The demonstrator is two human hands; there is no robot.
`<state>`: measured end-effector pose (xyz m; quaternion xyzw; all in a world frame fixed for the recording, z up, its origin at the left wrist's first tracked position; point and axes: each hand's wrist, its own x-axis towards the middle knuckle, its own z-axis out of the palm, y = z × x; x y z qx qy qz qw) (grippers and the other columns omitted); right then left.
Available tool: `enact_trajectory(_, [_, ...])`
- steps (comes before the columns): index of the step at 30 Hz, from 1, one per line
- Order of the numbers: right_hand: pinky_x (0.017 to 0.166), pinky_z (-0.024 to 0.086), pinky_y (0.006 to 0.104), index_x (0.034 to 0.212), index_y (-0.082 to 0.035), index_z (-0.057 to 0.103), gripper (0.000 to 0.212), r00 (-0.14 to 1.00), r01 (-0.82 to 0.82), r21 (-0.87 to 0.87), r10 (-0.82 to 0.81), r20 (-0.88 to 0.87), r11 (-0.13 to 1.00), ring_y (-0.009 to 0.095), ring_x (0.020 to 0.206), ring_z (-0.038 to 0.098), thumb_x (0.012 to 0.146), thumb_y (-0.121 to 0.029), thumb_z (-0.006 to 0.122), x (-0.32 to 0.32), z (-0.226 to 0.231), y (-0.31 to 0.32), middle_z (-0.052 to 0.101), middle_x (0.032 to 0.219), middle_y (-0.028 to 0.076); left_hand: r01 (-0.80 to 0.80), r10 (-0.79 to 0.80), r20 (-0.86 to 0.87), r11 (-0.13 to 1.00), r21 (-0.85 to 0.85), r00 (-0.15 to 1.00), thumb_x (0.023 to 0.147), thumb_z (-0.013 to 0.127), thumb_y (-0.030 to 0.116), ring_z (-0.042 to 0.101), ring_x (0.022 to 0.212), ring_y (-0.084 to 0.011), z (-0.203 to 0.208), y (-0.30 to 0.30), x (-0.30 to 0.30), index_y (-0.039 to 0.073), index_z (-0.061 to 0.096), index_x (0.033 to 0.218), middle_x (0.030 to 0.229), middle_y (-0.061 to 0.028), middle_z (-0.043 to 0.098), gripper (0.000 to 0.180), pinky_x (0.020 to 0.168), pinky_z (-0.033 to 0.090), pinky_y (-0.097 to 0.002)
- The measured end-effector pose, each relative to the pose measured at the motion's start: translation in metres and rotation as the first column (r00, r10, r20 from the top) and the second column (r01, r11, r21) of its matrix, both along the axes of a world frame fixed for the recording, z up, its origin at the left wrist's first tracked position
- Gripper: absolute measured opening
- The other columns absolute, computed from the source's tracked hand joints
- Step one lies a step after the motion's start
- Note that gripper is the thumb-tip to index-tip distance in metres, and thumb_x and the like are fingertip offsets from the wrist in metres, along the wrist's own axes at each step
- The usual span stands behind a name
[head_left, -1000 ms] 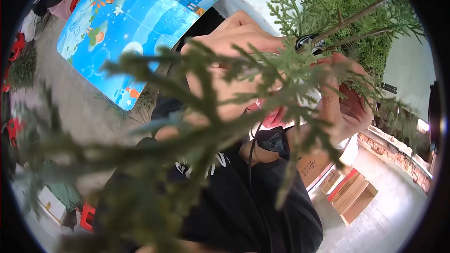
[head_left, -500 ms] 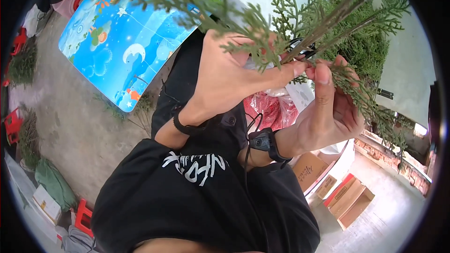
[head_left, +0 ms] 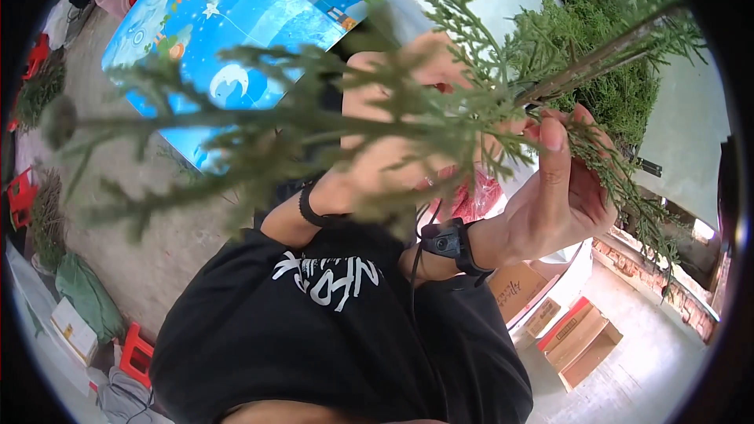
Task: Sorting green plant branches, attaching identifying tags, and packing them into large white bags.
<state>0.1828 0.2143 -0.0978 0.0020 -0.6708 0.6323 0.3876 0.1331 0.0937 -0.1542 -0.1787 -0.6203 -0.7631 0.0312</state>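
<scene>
In front of my chest, evergreen branches with brown stems (head_left: 589,59) and scaly leaves rise toward the upper right. My left hand (head_left: 369,159) is closed around their lower part; a blurred leafy branch (head_left: 259,119) close to the camera hides most of its fingers. Beside it, my right hand (head_left: 550,196) pinches a small green sprig (head_left: 609,163) between thumb and fingers where it meets the stems. The sprig's leaves hang down past the fingers to the right. A black wristband with a small device (head_left: 449,245) circles my right wrist.
A pale table (head_left: 683,133) at the right bears a heap of cut greenery (head_left: 628,98). At the far left is a blue cartoon-printed tabletop (head_left: 243,23). Red material in a clear bag (head_left: 481,196) sits behind my hands. Cardboard boxes (head_left: 581,338) and a red stool (head_left: 137,355) stand lower down.
A leafy branch has swung down and left toward the camera, now covering much of my left hand. The stems have shifted slightly right; my right hand still pinches the sprig.
</scene>
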Motion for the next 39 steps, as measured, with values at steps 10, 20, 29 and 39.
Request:
enact_trajectory(10, [0.067,0.061,0.0336,0.102,0.006,0.061,0.034,0.997,0.005,0.065,-0.01,0.077,0.998,0.03,0.081,0.069,0.073,0.019,0.071,0.0,-0.002,0.002,0.065,0.097,0.024,0.138,-0.144,0.3,0.99,0.043,0.943,0.074,0.074,-0.005,0.066,0.09,-0.0176,0.001,-0.003,0.003,-0.004,0.06,0.105,0.1,-0.0099,0.067,0.034,0.078,0.053,-0.029])
enact_trajectory(20, [0.064,0.06,0.0329,0.1,0.005,0.061,0.035,0.998,0.034,-0.01,-0.033,0.054,0.999,0.03,0.076,0.07,0.07,0.017,0.075,-0.005,-0.007,-0.002,0.065,0.094,0.023,-0.054,0.018,-0.115,0.949,-0.312,0.993,0.075,0.084,0.017,0.058,0.061,-0.0074,0.017,-0.019,-0.004,0.002,0.074,0.093,0.072,-0.0029,0.067,0.026,0.052,0.043,-0.023])
enact_trajectory(29, [0.062,0.054,0.0289,0.102,0.012,0.064,0.027,0.99,0.129,0.013,-0.13,0.058,0.992,0.018,0.062,0.062,0.077,0.006,0.072,-0.009,-0.002,-0.013,0.069,0.082,0.021,-0.006,-0.004,0.081,0.993,0.119,0.997,0.072,0.085,0.011,0.057,0.062,-0.0084,0.015,-0.005,-0.006,-0.001,0.067,0.077,0.069,-0.0015,0.063,0.022,0.057,0.045,-0.0231])
enact_trajectory(39, [0.061,0.06,0.0328,0.097,0.005,0.06,0.029,0.995,-0.086,-0.173,0.093,0.032,0.981,0.03,0.077,0.07,0.073,0.014,0.073,-0.006,-0.005,-0.005,0.064,0.094,0.023,-0.026,0.027,0.004,0.999,-0.04,1.0,0.069,0.087,0.017,0.05,0.055,-0.0054,0.012,-0.013,-0.005,0.0,0.068,0.072,0.063,0.0,0.06,0.026,0.05,0.039,-0.0228])
